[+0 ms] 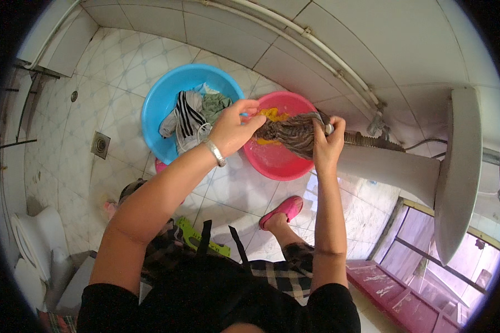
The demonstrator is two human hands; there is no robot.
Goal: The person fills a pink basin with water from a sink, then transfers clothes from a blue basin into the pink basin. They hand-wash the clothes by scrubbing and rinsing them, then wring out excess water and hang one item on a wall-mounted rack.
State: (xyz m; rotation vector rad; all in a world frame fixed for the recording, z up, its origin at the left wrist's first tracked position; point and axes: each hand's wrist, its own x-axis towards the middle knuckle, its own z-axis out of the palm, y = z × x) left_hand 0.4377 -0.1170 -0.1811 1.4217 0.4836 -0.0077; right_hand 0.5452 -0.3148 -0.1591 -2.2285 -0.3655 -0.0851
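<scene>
Over the pink basin (282, 172) hangs a bunched, dark brown striped garment (297, 133), wet-looking and gathered lengthwise. My right hand (329, 145) is closed on its right end, and a small whitish bit (329, 129) shows beside the fingers. At the garment's left end is my left hand (234, 126), fingers apart and thumb tip close to the fabric. Whether the thumb touches it is hard to see. Below the garment, yellow cloth (273, 114) pokes out inside the basin. A metal bracelet (214, 152) circles my left wrist.
A blue basin (150, 119) holding white, black-striped and green clothes (190, 114) stands left of the pink one. Pipes (328, 53) run along the tiled wall. To the right is a white pedestal sink (394, 169); a toilet (36, 238) stands far left. A floor drain (100, 144) lies left.
</scene>
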